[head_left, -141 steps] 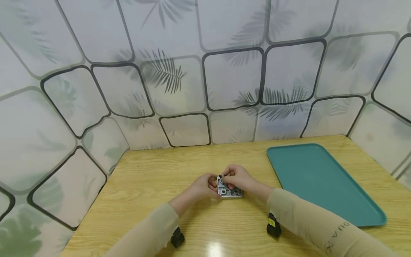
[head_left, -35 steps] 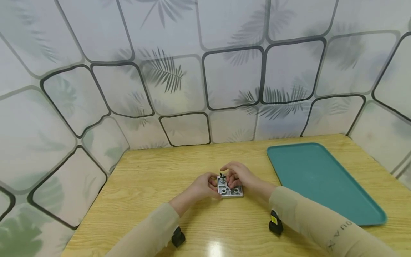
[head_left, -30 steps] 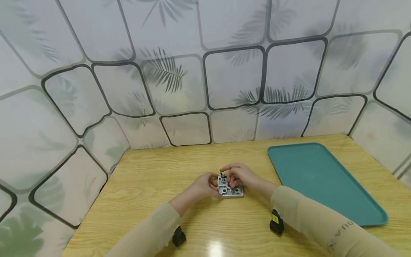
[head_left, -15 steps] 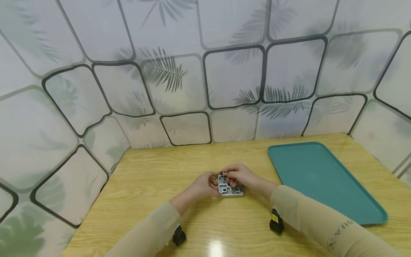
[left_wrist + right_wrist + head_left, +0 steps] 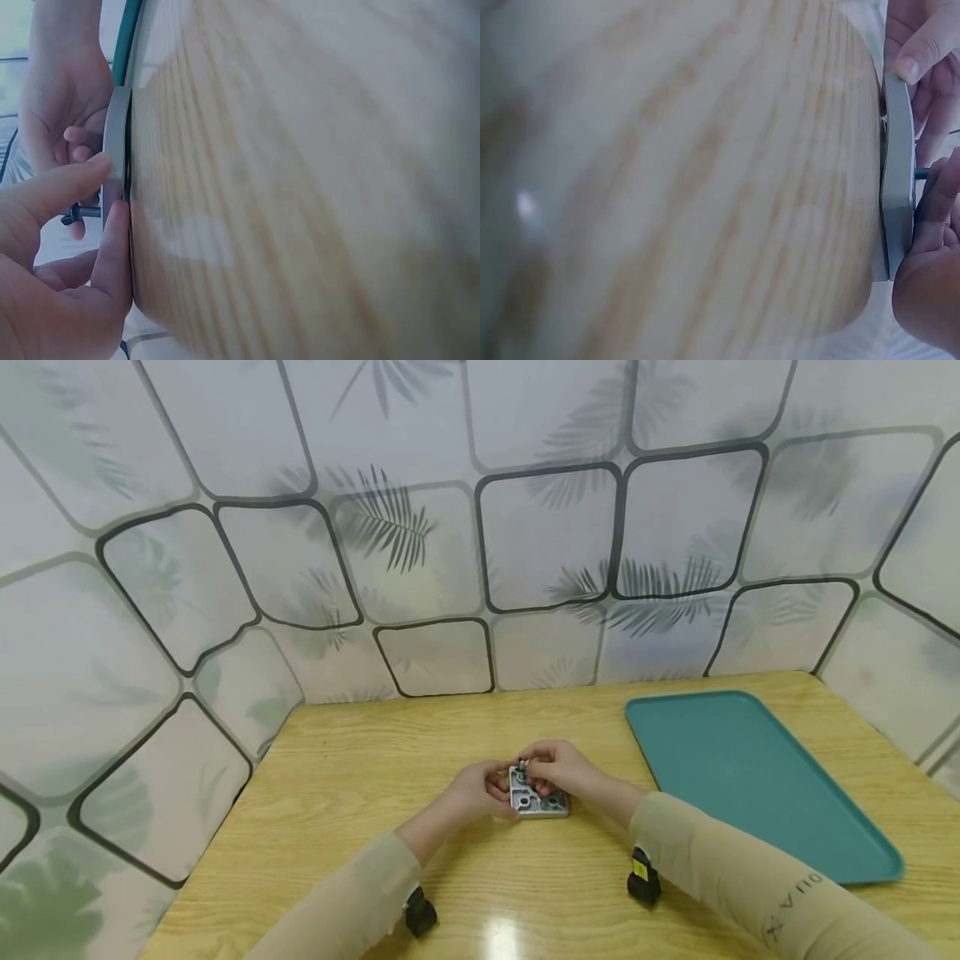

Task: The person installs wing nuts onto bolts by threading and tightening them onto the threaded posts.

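A silver metal plate (image 5: 537, 810) with raised round bosses and recesses lies on the wooden table, between both hands. My left hand (image 5: 474, 793) grips its left edge, thumb near the front corner and fingers at the far side. From the boss at the plate's far left corner a small dark screw (image 5: 88, 212) stands upright. Thumb and forefinger of my right hand (image 5: 561, 768) pinch the screw near its top, while the other fingers curl over the plate. In the right wrist view those fingers hide most of the screw, and the plate (image 5: 898, 172) appears edge-on.
A teal tray (image 5: 757, 785) lies on the table to the right, beyond the right forearm. The wooden table (image 5: 360, 777) ends at a patterned wall covering (image 5: 420, 560) behind and at both sides. Black wrist cameras (image 5: 643, 878) hang under the sleeves.
About a second ago the right forefinger was lifted off the screw; its fingertips have since closed around it. The left hand and the plate have stayed in place.
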### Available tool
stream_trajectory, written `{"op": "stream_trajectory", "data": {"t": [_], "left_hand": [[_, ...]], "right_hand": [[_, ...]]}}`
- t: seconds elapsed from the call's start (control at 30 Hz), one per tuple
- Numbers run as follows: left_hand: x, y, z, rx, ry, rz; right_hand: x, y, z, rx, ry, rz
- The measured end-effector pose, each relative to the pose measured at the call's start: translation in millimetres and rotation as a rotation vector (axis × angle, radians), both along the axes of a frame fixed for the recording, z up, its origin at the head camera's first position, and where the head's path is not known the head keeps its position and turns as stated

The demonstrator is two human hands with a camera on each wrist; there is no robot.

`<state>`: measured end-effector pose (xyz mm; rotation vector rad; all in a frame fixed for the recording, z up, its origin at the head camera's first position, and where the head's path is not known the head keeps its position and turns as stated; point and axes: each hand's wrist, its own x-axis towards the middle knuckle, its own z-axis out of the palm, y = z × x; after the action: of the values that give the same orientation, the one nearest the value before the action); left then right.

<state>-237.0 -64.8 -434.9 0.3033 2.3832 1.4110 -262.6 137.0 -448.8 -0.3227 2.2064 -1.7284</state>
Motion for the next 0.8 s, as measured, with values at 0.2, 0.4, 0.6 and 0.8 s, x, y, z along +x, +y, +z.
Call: {"op": "stream_trajectory", "data": {"t": [0.2, 0.4, 0.6, 0.8], "left_hand": [[-0.8, 0, -0.2, 0.012, -0.001, 0.007], [-0.9, -1, 0.6, 0.019, -0.01, 0.004], [-0.7, -2, 0.4, 0.018, -0.02, 0.003], [-1.2, -2, 1.0, 0.027, -0.018, -0.001]], "right_hand": [[2.4, -1, 2.2, 0.027, 0.017, -0.025], [4.2, -6, 0.9, 0.096, 0.061, -0.083], [7.9, -12, 2.1, 0.187, 0.122, -0.164], [9.8, -16, 5.4, 0.239, 0.125, -0.22]]}}
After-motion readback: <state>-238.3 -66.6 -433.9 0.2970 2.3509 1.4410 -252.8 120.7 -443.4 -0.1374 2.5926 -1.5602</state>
